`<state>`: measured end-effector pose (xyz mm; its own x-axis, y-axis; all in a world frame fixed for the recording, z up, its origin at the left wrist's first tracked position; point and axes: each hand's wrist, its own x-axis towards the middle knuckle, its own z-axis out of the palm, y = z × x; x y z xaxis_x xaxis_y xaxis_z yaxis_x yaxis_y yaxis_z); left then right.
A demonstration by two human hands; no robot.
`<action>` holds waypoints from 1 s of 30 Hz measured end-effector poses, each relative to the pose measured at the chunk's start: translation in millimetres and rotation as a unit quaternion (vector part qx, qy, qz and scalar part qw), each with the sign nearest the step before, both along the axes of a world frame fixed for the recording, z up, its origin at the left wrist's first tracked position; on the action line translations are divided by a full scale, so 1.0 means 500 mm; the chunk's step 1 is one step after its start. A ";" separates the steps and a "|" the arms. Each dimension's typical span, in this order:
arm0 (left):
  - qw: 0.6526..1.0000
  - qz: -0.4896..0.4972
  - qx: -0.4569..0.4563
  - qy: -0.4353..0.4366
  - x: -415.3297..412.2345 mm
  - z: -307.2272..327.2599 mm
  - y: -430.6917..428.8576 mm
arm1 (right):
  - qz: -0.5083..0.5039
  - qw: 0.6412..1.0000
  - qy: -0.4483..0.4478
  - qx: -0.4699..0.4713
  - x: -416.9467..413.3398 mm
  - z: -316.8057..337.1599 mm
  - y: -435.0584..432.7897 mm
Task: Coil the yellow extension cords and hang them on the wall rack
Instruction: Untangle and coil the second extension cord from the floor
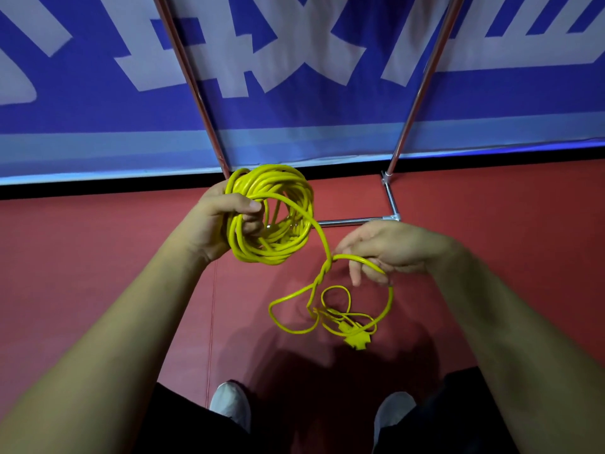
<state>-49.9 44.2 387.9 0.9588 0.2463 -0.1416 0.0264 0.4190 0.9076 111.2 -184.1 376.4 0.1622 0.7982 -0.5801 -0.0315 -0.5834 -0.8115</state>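
Observation:
My left hand (226, 221) grips a thick coil of yellow extension cord (278, 188), fingers curled through its loops. One strand runs from the coil down to the right, where my right hand (389, 250) holds it with curled fingers. Below the hands the cord's loose end (327, 309) hangs twisted on itself in a few small loops, ending in a yellow multi-outlet plug head (357, 343) just above the red floor. No wall rack hooks are in view.
A metal stand rises in front of me: two slanted poles (193, 80) and a floor crossbar (360, 220). Behind it hangs a blue banner with pale lettering (294, 60). Red floor (98, 240) spreads on both sides. My shoes (230, 403) are at the bottom.

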 end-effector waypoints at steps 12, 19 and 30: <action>0.995 0.084 -0.013 0.047 0.018 -0.022 0.003 | -0.027 0.989 -0.132 0.068 0.013 -0.023 0.013; 0.975 0.197 -0.064 0.073 0.024 -0.051 0.024 | -0.147 0.948 -0.276 -0.054 0.054 -0.089 -0.008; 0.965 0.226 -0.123 0.056 0.007 -0.028 0.008 | -0.230 0.966 -0.067 -0.094 -0.017 -0.136 -0.049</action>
<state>-46.3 48.1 373.9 0.7367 0.5810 -0.3460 -0.1160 0.6126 0.7818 102.7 -208.8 308.6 0.5575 0.5064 -0.6578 -0.2249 -0.6707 -0.7069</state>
